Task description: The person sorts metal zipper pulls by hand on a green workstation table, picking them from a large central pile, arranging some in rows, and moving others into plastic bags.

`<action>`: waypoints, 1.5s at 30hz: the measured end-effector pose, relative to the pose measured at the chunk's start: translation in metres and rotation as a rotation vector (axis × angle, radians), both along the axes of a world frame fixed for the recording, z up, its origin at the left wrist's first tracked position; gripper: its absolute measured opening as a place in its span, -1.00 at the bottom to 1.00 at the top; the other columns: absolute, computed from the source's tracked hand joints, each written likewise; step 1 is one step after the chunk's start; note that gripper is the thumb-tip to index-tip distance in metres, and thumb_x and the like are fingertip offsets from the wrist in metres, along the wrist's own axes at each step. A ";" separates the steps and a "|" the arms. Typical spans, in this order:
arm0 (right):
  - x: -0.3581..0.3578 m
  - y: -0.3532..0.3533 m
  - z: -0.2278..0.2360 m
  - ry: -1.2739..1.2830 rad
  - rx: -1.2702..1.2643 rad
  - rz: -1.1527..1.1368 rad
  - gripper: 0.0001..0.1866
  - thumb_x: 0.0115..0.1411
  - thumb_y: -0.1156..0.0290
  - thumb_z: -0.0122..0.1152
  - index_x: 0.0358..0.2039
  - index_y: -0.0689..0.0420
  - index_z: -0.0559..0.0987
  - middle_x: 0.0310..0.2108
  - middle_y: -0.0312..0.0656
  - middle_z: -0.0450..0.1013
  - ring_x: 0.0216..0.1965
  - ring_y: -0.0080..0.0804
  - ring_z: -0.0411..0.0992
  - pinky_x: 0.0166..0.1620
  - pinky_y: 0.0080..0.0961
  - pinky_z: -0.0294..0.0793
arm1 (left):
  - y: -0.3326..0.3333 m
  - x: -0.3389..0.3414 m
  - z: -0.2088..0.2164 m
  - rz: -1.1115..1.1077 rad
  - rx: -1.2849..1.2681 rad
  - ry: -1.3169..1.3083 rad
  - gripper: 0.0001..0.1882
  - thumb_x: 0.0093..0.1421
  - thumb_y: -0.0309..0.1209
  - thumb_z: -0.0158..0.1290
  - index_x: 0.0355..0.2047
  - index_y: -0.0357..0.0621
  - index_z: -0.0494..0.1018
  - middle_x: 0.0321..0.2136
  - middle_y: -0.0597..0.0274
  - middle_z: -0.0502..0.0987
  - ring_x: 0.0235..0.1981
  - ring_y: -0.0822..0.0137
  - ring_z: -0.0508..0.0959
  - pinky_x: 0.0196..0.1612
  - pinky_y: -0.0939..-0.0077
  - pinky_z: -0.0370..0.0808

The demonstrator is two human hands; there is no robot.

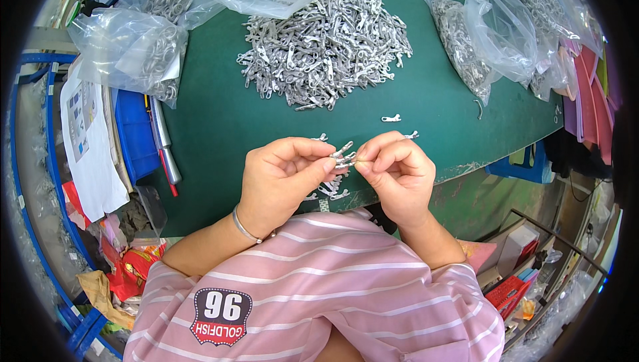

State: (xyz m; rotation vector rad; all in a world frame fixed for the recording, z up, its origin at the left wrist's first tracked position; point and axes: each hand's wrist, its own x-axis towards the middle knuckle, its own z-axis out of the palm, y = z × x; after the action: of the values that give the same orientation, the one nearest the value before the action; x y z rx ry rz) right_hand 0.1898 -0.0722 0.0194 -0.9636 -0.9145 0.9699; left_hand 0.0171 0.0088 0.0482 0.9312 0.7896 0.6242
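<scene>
Both hands, left hand (283,172) and right hand (393,169), pinch small metal clips (344,155) between their fingertips.

I am working from a single view here, a wide fisheye worn on the person's head, and it is looking steeply down over the chest onto the green table (219,129). It is sitting close: the left hand (283,172) and right hand (396,169) are filling the middle of the frame, with the forearms coming in from the lower edge. The lens is facing forward across the table toward the heap of small metal parts (329,45) at its far side. Straight edges are bending toward the dark round rim, and no second view is sharing this scene.
</scene>
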 end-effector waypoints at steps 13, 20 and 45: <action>0.001 0.002 -0.003 0.018 0.021 -0.029 -0.81 0.16 0.80 0.24 -0.41 0.22 0.48 -0.21 -0.10 0.45 -0.24 -0.48 0.50 -0.15 -0.57 0.58 | 0.000 0.002 0.003 -0.012 0.059 0.008 -0.84 0.26 -0.68 0.10 -0.14 -0.44 0.53 -0.23 -0.04 0.65 -0.20 0.22 0.70 -0.11 0.45 0.67; 0.003 0.003 -0.006 -0.072 0.056 -0.053 -0.79 0.14 0.82 0.25 -0.47 0.22 0.49 -0.24 -0.11 0.47 -0.27 -0.49 0.51 -0.18 -0.58 0.58 | -0.001 0.003 0.003 -0.002 0.034 0.002 -0.84 0.25 -0.69 0.11 -0.15 -0.44 0.54 -0.24 -0.01 0.64 -0.21 0.22 0.69 -0.12 0.44 0.67; 0.001 -0.002 -0.003 0.101 -0.051 0.002 -0.76 0.12 0.85 0.22 -0.36 0.21 0.45 -0.23 -0.12 0.43 -0.23 -0.51 0.48 -0.17 -0.58 0.53 | -0.004 -0.001 0.000 -0.050 0.244 0.062 -0.84 0.21 -0.74 0.12 -0.19 -0.44 0.56 -0.19 0.02 0.60 -0.18 0.29 0.66 -0.08 0.49 0.65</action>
State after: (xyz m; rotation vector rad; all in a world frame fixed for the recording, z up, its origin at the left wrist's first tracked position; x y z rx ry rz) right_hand 0.1906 -0.0745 0.0168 -0.9476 -0.8099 1.0384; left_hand 0.0165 0.0052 0.0485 1.1941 0.7539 0.6601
